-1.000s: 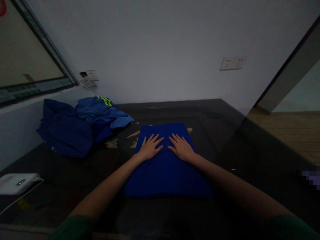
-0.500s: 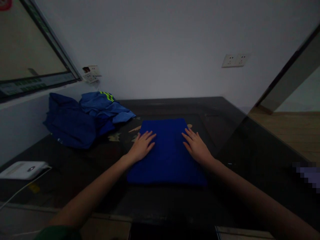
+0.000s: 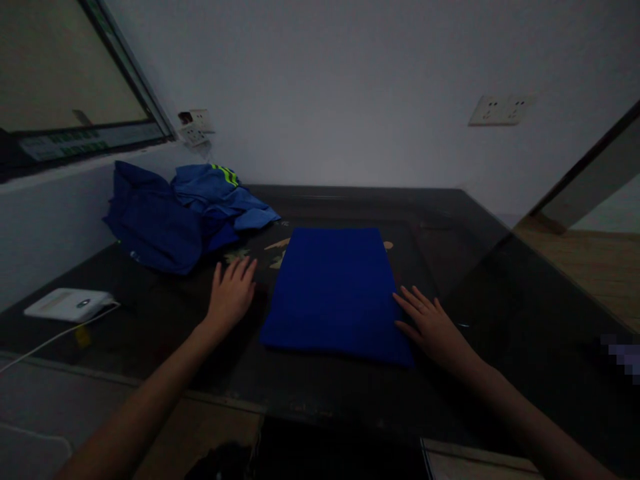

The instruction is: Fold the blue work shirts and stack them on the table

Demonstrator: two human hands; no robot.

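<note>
A folded blue cloth [image 3: 337, 293] lies flat on the dark table [image 3: 320, 390], its shape close to a rectangle. To its left, my left hand [image 3: 232, 293] is apart from the cloth, fingers stretched out and holding nothing. My right hand [image 3: 425, 321] is at the cloth's right edge with its fingers spread. The fingertips reach that edge; whether they press on it I cannot tell.
A heap of crumpled blue clothes [image 3: 160, 220] with a yellow-green striped piece lies at the back left. A white device [image 3: 70, 304] with a cable sits at the left edge. Wall sockets [image 3: 501, 110] are on the wall behind. A blurred purplish thing [image 3: 623, 353] shows at far right.
Both hands have come off the top of the blue cloth. My left hand moved left, away from it; my right hand slid right to its edge. The view has shifted slightly.
</note>
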